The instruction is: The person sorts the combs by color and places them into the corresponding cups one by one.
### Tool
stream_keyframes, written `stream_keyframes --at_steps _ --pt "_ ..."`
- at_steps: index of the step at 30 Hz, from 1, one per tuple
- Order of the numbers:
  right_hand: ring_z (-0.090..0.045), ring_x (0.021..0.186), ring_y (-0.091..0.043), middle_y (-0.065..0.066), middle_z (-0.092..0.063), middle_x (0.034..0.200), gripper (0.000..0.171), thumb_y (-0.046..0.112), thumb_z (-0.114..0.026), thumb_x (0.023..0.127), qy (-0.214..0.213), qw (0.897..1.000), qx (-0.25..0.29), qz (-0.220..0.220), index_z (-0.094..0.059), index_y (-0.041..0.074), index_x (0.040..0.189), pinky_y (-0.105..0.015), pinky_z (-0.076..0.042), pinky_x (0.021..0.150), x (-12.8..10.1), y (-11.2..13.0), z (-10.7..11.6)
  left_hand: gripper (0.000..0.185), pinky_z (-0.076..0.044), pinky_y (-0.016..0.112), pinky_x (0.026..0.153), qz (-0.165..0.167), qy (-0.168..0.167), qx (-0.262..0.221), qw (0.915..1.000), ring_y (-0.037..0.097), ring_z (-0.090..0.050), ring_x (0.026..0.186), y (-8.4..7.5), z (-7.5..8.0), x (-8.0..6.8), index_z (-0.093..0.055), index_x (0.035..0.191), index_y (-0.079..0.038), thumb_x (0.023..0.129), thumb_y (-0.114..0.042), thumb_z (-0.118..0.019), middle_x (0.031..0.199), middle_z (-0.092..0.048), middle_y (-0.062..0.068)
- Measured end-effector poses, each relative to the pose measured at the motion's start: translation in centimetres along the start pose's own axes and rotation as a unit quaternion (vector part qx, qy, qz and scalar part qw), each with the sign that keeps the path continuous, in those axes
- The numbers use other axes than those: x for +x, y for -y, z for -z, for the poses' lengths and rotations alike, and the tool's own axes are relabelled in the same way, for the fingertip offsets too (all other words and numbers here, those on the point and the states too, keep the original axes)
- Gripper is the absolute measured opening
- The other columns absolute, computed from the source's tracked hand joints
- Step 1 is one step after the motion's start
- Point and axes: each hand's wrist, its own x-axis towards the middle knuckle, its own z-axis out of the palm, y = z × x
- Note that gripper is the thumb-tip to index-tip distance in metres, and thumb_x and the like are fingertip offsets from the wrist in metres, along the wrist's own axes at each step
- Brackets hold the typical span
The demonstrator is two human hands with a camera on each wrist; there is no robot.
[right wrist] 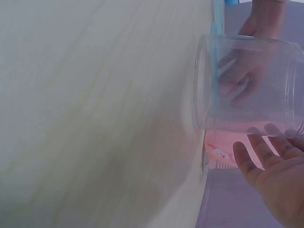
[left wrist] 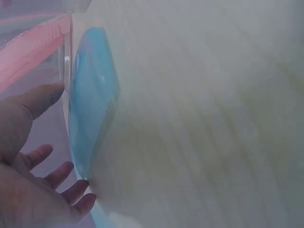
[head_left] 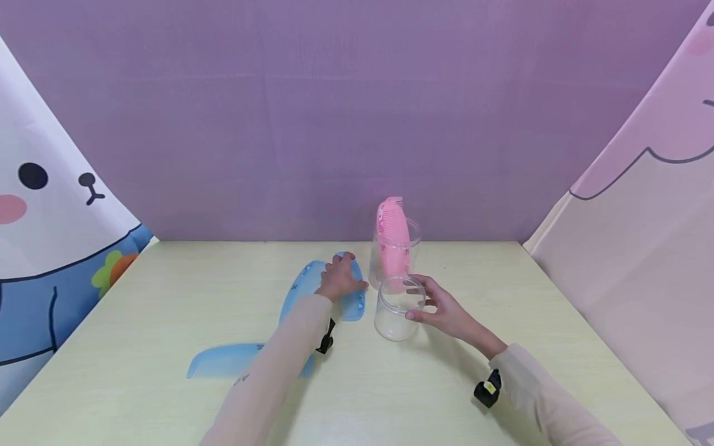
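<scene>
empty clear jar (head_left: 397, 308) standing on the bench (head_left: 502, 291) | right hand (head_left: 446, 306) gripping its side | left hand (head_left: 338, 277) lying flat-fingered on a blue comb (head_left: 304, 285) | second jar (head_left: 395, 251) behind, holding a pink comb (head_left: 392, 232)

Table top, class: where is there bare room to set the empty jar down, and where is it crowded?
Bare: the table right of the right hand, and its near-left corner. Crowded: the middle, where blue combs, left hand, empty jar and pink-comb jar cluster.
</scene>
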Motion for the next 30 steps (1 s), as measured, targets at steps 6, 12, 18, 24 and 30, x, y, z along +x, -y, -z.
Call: stream_keyframes --at_steps 6,12,18,24,30 --pt "-0.044 0.122 -0.039 -0.022 -0.042 0.135 0.068 0.015 -0.069 0.080 0.001 1.000 -0.001 0.006 -0.033 0.007 0.136 -0.049 -0.044 0.091 -0.01 -0.12 -0.01 0.071 -0.032 0.054 0.101 0.010 -0.021 0.008 0.9997 0.038 -0.040 0.116 -0.14 -0.53 0.21 -0.040 0.132 -0.010 0.073 -0.026 -0.076 0.130 -0.041 0.018" --pt "-0.044 0.121 -0.039 -0.020 -0.043 0.135 0.067 0.014 -0.069 0.080 0.001 1.000 -0.002 0.012 -0.033 0.008 0.137 -0.053 -0.044 0.090 -0.01 -0.29 -0.07 0.071 -0.039 0.051 0.096 0.020 -0.033 -0.015 0.9991 0.038 -0.040 0.114 -0.39 -0.78 0.39 -0.042 0.130 -0.010 0.070 -0.020 -0.078 0.132 -0.036 0.020" --pt "-0.045 0.121 -0.038 -0.021 -0.043 0.135 0.068 0.015 -0.069 0.080 0.001 1.000 -0.005 0.011 -0.032 0.008 0.137 -0.051 -0.044 0.090 -0.07 -0.17 -0.07 0.073 -0.042 0.052 0.093 0.034 -0.041 -0.036 0.9979 0.040 -0.040 0.114 -0.49 -0.89 0.54 -0.042 0.129 -0.012 0.067 -0.017 -0.080 0.132 -0.033 0.022" --pt "-0.045 0.122 -0.037 -0.019 -0.043 0.136 0.068 0.015 -0.069 0.080 0.000 1.000 -0.006 0.010 -0.032 0.009 0.137 -0.048 -0.045 0.091 -0.08 -0.22 -0.04 0.076 -0.043 0.051 0.091 0.037 -0.039 -0.034 0.9980 0.038 -0.041 0.110 -0.47 -0.72 0.45 -0.042 0.129 -0.012 0.064 -0.018 -0.082 0.121 -0.046 0.021" --pt "-0.044 0.122 -0.039 -0.023 -0.042 0.135 0.071 0.013 -0.071 0.078 0.002 1.000 0.002 0.014 -0.032 0.007 0.137 -0.045 -0.046 0.091 -0.16 -0.47 -0.04 0.079 -0.043 0.049 0.090 0.039 -0.043 -0.037 0.9976 0.037 -0.041 0.110 -0.58 -0.50 0.24 -0.042 0.129 -0.011 0.062 -0.018 -0.083 0.119 -0.050 0.020"
